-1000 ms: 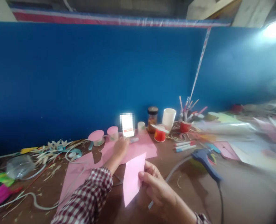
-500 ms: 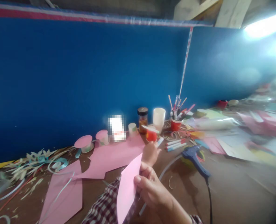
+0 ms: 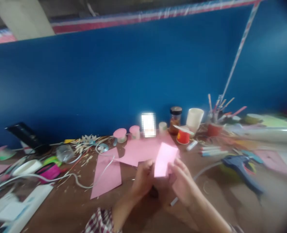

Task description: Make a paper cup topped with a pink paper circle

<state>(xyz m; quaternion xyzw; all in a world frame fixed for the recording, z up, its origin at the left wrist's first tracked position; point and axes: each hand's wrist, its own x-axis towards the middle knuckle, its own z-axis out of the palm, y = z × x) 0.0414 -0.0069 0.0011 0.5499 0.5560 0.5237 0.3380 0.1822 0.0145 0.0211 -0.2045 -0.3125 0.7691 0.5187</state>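
Observation:
In front of me a small piece of pink paper [image 3: 165, 159] is held up off the table, tilted. My right hand [image 3: 182, 179] pinches its lower right edge between thumb and fingers. At the left edge of the paper is my left hand [image 3: 143, 176], fingers closed against it, partly blurred. Below the hands a dark loop [image 3: 154, 192] shows on the table, too blurred to name. Beyond them lies a large cut pink sheet [image 3: 143, 149], with another pink sheet [image 3: 106, 174] to the left.
Pink-topped rolls [image 3: 120, 135], a lidded jar [image 3: 175, 120], a white cup [image 3: 194, 120] and a red cup [image 3: 182, 136] line the back. A glue gun [image 3: 241, 173] and several markers [image 3: 213, 150] lie right. A white cable [image 3: 77, 181] crosses the left, near a tape roll [image 3: 48, 171].
My left hand has drawn back from near the red cup to the paper's left edge. The paper has turned toward me in my right hand. The view has swung left.

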